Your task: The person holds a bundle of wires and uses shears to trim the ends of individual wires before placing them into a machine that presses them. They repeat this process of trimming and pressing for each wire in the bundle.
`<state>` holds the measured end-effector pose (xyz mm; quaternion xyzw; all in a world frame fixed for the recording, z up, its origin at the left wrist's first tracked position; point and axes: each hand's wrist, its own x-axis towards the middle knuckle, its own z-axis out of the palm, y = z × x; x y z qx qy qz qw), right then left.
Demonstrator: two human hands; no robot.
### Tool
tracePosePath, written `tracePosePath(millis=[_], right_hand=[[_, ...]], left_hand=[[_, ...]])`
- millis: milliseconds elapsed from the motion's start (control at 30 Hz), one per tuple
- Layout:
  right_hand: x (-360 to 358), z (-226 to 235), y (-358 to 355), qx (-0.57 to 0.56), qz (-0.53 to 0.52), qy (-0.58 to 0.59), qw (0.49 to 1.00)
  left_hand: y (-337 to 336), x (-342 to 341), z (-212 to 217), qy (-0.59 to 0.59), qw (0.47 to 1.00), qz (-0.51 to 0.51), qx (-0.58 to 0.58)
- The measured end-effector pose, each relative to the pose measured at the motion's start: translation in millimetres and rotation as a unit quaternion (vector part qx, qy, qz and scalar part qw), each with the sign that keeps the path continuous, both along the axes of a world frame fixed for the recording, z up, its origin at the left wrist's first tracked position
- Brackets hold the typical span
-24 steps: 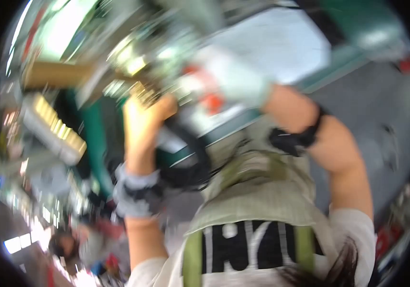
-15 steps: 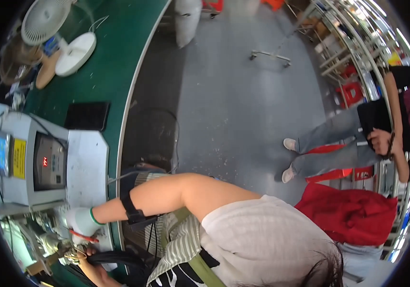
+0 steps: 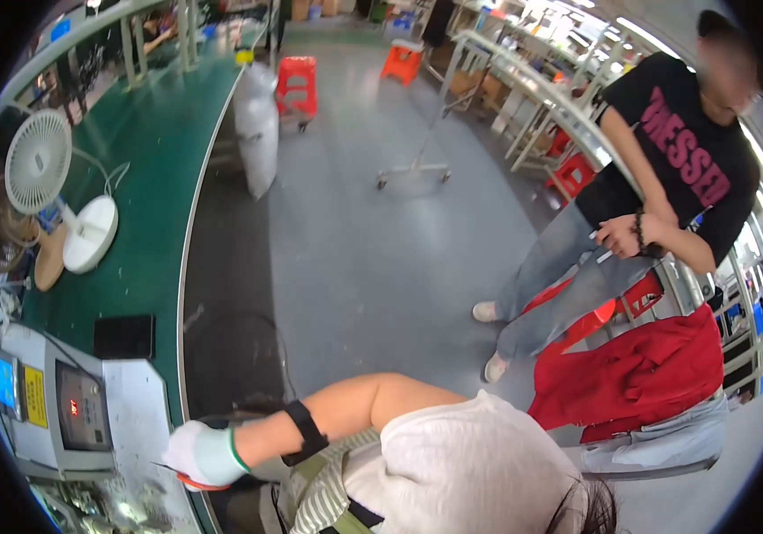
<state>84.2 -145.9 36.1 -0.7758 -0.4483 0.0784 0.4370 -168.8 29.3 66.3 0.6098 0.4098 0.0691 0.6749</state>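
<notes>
My right hand (image 3: 202,452), in a white glove with a green-edged cuff, is at the lower left near the bench edge. Its fingers are curled round a slim tool with a red-orange handle (image 3: 203,486); a thin dark tip points out toward the machine. What kind of tool it is does not show. A black strap (image 3: 305,429) circles that forearm. Beside the hand stands a grey-white machine (image 3: 32,418) with a lit control panel (image 3: 81,408) and a pale side plate (image 3: 141,396). Below the panel, metal parts show only partly. My left hand is out of view.
A black phone-like slab (image 3: 124,337) and a white fan (image 3: 89,235) lie along the green bench (image 3: 146,116). A person in a black T-shirt (image 3: 680,133) stands at the right, near a red garment (image 3: 635,378). A wheeled stand (image 3: 413,169) and red stools (image 3: 298,86) are farther off.
My view has swung upward, bringing in more of the room. The gloved right hand has drawn back from the metal parts toward the bench edge. My left hand has gone out of view.
</notes>
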Motion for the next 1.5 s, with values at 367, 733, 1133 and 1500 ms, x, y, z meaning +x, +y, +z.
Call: tracePosePath(millis=[367, 733, 1133, 1500], right_hand=[[-41, 39, -5, 0.094, 0.078, -0.034, 0.992], [-2, 57, -11, 0.002, 0.255, 0.591, 0.765], [7, 66, 9, 0.09, 0.268, -0.008, 0.959], [-6, 64, 4, 0.07, 0.189, -0.052, 0.978]], left_hand=[[-94, 71, 35, -0.069, 0.995, -0.076, -0.003], [-93, 80, 23, -0.232, 0.972, 0.005, 0.045], [-83, 81, 30, -0.209, 0.977, 0.003, 0.03], [-89, 85, 24, -0.185, 0.955, 0.083, 0.218]])
